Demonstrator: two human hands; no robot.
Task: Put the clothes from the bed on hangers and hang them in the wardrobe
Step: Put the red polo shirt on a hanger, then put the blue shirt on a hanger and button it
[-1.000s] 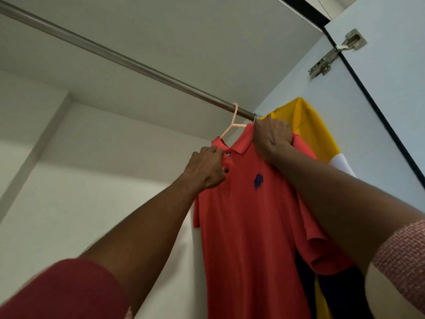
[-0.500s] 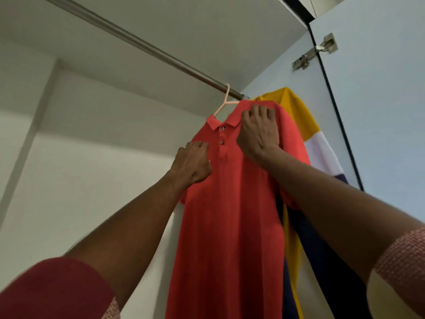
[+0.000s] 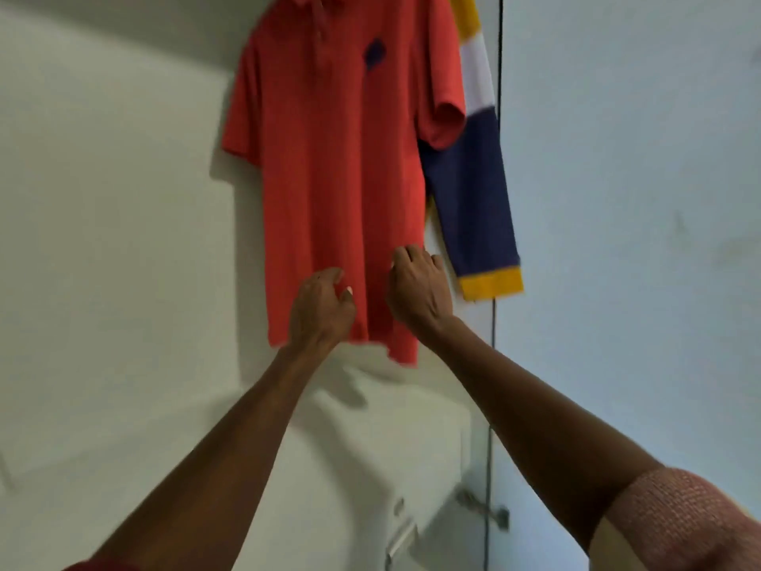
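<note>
A red polo shirt (image 3: pixel 337 158) with a dark chest logo hangs in the wardrobe; its hanger and the rail are out of frame above. Behind it on the right hangs a long-sleeved top (image 3: pixel 473 187) in yellow, white and navy bands. My left hand (image 3: pixel 321 309) is in front of the polo's lower hem, fingers curled and apart, holding nothing. My right hand (image 3: pixel 418 290) rests against the polo's lower right edge with bent fingers; whether it pinches the fabric is unclear.
The white back wall of the wardrobe (image 3: pixel 115 199) fills the left. The pale blue open door (image 3: pixel 638 199) stands at the right, with a metal hinge (image 3: pixel 490 513) low down. A drawer front with a handle (image 3: pixel 401 541) lies below the shirts.
Both hands have slid from the polo's collar and shoulder down to its hem. The view has tipped down, so the rail and hanger have left the frame.
</note>
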